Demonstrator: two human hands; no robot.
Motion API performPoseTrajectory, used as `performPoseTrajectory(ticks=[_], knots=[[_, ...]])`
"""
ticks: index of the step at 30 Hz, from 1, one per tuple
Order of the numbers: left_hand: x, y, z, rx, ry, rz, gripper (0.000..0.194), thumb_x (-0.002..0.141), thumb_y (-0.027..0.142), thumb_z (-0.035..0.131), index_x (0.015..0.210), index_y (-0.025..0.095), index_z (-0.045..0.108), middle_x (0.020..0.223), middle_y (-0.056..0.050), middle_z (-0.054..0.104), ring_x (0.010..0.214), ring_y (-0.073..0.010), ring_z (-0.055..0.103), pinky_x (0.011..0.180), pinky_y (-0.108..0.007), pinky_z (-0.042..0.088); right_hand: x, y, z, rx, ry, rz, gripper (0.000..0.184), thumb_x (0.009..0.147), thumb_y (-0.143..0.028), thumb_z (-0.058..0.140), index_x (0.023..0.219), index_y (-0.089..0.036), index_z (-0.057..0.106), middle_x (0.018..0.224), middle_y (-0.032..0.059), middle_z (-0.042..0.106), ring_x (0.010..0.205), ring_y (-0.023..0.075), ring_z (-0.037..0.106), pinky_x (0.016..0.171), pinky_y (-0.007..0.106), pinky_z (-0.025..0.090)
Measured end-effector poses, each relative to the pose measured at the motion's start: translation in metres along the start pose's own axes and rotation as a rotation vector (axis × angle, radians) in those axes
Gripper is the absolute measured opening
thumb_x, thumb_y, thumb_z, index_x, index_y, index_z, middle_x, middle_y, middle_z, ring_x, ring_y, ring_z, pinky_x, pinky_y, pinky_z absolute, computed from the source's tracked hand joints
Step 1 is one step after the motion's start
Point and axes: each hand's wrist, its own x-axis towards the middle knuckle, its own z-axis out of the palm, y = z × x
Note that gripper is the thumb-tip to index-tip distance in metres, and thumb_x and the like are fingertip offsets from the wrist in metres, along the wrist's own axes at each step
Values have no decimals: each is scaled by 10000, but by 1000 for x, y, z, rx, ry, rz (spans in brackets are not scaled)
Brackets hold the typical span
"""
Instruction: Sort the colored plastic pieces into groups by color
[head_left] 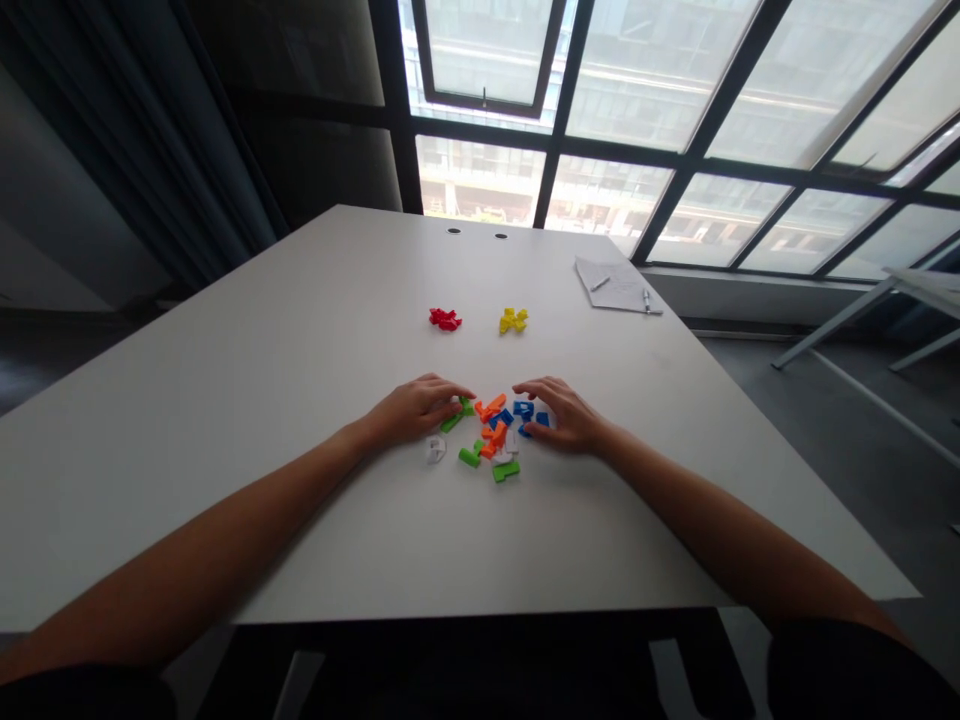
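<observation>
The left hand and the right hand rest well apart on a white table, fingers curved, one on each side of a loose heap of plastic puzzle pieces. Neither hand looks closed around anything. The left fingertips touch or nearly touch a green piece on the heap's left side. The right fingertips curve just above and beside the blue pieces.

The heap lies in a tight jumble of orange, blue, green and white pieces near the middle of the table. A white piece sits just off its left side, close under the left hand, and a second green piece marks its near edge. Bare tabletop stretches wide to the left and right of the hands, and there is a good strip between the heap and the near edge.

Ahead, a small red cluster and a small yellow cluster lie side by side, well beyond the heap, with open table between. Further right, a sheet of paper with a pen on it lies close to the table's right edge. Two small round holes mark the far edge, in front of a large window.
</observation>
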Motion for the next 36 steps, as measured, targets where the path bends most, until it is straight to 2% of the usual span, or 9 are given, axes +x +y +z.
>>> performPoseTrajectory(ticks=[2, 5, 11, 15, 22, 25, 29, 31, 36], knots=[[0, 0, 1, 16, 3, 16, 418, 1106, 483, 451, 1364, 295, 719, 1340, -68, 733, 1260, -253, 615, 1089, -372, 467, -1, -2, -1, -32, -43, -19, 601, 973, -493, 689, 1502, -240, 557, 1397, 173, 663, 1258, 338, 619, 1096, 536, 477], [-2, -1, 2, 31, 20, 11, 434, 1113, 490, 433, 1408, 303, 690, 1413, -60, 702, 1318, -256, 590, 1134, -388, 448, -1, -4, 0, -75, -66, -5, 633, 950, -487, 723, 1508, -238, 559, 1384, 174, 669, 1267, 347, 606, 1101, 541, 470], [-6, 4, 2, 45, 24, -38, 479, 1099, 525, 455, 1472, 289, 641, 1291, -92, 725, 1210, -273, 636, 1038, -386, 499, -2, -2, 4, -95, -44, 44, 600, 941, -442, 740, 1482, -237, 582, 1341, 164, 692, 1233, 338, 622, 1074, 523, 498], [-5, 7, 1, 47, 18, -42, 460, 1089, 495, 477, 1445, 261, 653, 1216, -96, 736, 1156, -271, 652, 1011, -383, 508, -1, 1, 5, -92, -20, 54, 473, 973, -431, 710, 1398, -233, 646, 1272, 153, 720, 1175, 319, 649, 1055, 504, 517], [-3, 6, 2, 81, 18, -46, 447, 1087, 478, 476, 1433, 259, 655, 1206, -96, 738, 1160, -267, 655, 1000, -379, 517, 1, 8, 8, -116, 15, 14, 359, 999, -440, 686, 1280, -217, 705, 1205, 148, 737, 1110, 307, 670, 996, 481, 552], [-2, 5, 2, 105, 8, -50, 454, 1089, 494, 471, 1436, 265, 655, 1233, -98, 734, 1176, -269, 650, 1001, -379, 518, 0, 9, 7, -166, 39, 70, 360, 994, -435, 697, 1290, -230, 701, 1221, 142, 732, 1125, 317, 664, 1005, 494, 547], [0, 5, 2, 117, 15, -66, 450, 1085, 498, 474, 1425, 270, 661, 1215, -93, 740, 1155, -266, 660, 976, -368, 524, 0, 7, 6, -237, 36, 118, 465, 959, -458, 740, 1361, -238, 662, 1309, 146, 701, 1183, 340, 644, 1036, 517, 532], [0, 6, 2, 109, 21, -71, 442, 1082, 496, 480, 1411, 268, 667, 1212, -91, 742, 1142, -263, 666, 961, -363, 528, 0, 6, 6, -256, 28, 139, 463, 963, -459, 735, 1353, -220, 662, 1264, 151, 712, 1138, 334, 657, 994, 496, 549], [0, 5, 4, 106, 27, -54, 439, 1086, 492, 476, 1404, 260, 671, 1195, -93, 744, 1138, -255, 666, 970, -360, 531, 0, 4, 6, -249, 36, 160, 329, 986, -393, 708, 1259, -209, 697, 1167, 131, 729, 1007, 277, 695, 886, 403, 571]])
